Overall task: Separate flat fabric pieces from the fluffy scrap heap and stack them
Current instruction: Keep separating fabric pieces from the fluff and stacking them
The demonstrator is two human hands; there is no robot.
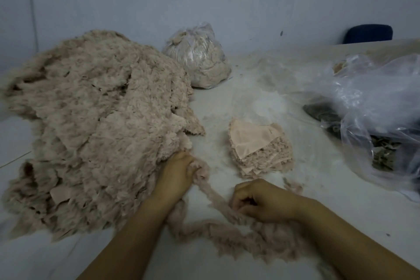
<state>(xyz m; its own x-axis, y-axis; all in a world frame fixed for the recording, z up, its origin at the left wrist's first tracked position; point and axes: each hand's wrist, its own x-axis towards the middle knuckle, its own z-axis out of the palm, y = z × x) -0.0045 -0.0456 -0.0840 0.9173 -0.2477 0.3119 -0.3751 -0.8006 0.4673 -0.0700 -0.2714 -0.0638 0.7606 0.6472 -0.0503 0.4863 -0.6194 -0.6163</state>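
Sorting is under way: the left hand (179, 171) grips a long pinkish-beige fluffy strip (218, 229) at the big fluffy scrap heap (91, 125) filling the frame's left, the right hand (261, 202) pinching it lower centre; next, probably, clear it aside and hunt flat pieces for the stack of flat peach fabric pieces (259, 150) at centre right.

Large beige fluffy scrap heap (91, 125) sprawls left on surface; neat stack of flat fabric pieces (259, 148) lies centre-right, apart.

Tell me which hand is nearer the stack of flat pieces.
Right. The right hand sits just below the stack; the left hand is farther, at the heap's edge.
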